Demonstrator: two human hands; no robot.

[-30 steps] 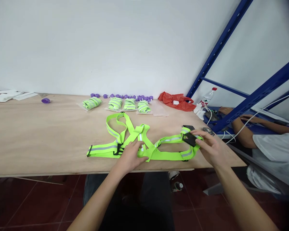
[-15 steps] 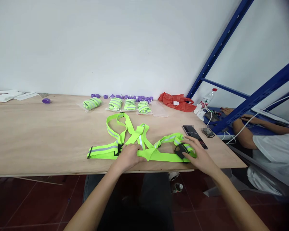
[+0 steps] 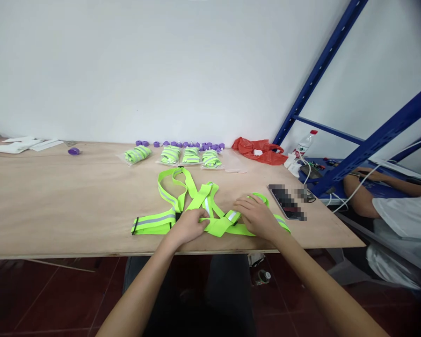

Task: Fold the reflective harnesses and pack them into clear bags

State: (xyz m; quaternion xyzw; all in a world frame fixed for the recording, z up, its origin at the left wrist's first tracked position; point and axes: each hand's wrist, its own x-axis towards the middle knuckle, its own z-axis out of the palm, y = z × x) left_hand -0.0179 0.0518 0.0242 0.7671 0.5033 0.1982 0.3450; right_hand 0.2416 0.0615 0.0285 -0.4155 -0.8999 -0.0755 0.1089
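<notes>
A neon-yellow reflective vest [image 3: 203, 191] made of elastic straps with grey stripes lies on the table in front of me. My left hand [image 3: 191, 227] pinches it near the middle of its waist strap, thumb and fingers closed on the band. On the right half, my right hand [image 3: 257, 216] curls its fingers over a bunched strap and covers the black buckle there. A loop of strap sticks up behind that hand. The vest's left end lies flat, with a black slider [image 3: 135, 225] around it. The left buckle is mostly hidden by my left hand and the straps.
Several bagged folded vests [image 3: 170, 153] line the back, before purple caps [image 3: 185, 144]. A clear bag [image 3: 235, 164] and red plastic bag [image 3: 256, 149] lie beside them. A phone [image 3: 285, 202] is on the right, near a blue rack post [image 3: 321, 70]. Another person's arm [image 3: 358, 199] is beyond.
My right hand has moved left, bringing the right strap section inward over the waist strap. My left hand stays at the middle. The view has shifted slightly.
</notes>
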